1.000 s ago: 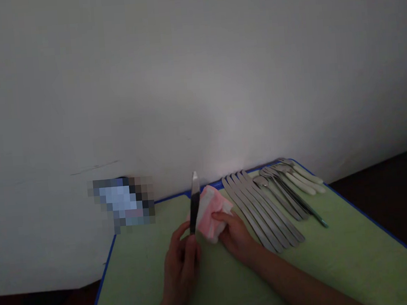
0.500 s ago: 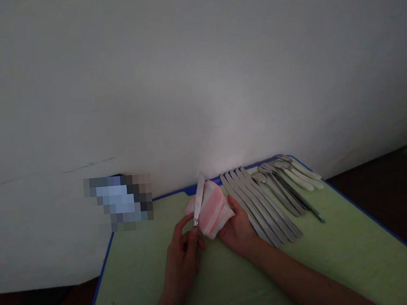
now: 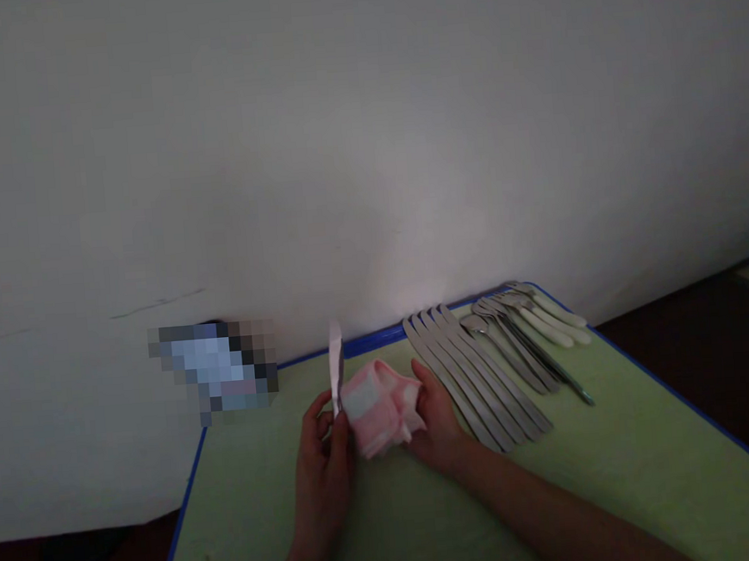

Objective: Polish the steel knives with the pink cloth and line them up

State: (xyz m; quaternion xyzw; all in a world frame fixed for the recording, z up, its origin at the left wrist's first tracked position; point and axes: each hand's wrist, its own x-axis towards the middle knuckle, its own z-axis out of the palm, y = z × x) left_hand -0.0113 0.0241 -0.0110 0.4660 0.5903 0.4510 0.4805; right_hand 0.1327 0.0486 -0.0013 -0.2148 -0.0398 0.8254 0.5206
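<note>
Upright in my left hand (image 3: pixel 323 453) is a table knife (image 3: pixel 336 361), its blade pointing up and its handle hidden behind my fingers. My right hand (image 3: pixel 438 418) holds a pink and white cloth (image 3: pixel 381 410), bunched up and slightly blurred, just right of the blade. Several table knives (image 3: pixel 477 380) lie side by side beyond my right hand, slanting across the table. To their right rest spoons (image 3: pixel 478 326) and other dark-handled cutlery (image 3: pixel 536 354), followed by pieces with cream handles (image 3: pixel 550 327).
The pale green table (image 3: pixel 250 515) has a blue rim and stands against a grey-white wall (image 3: pixel 364 143). A pixelated object (image 3: pixel 212 362) is at the table's far left corner. Dark floor (image 3: pixel 696 333) shows past the right edge.
My left hand has moved left with the knife, which is now apart from the cloth and more upright. The cloth has shifted slightly down and changed its folds.
</note>
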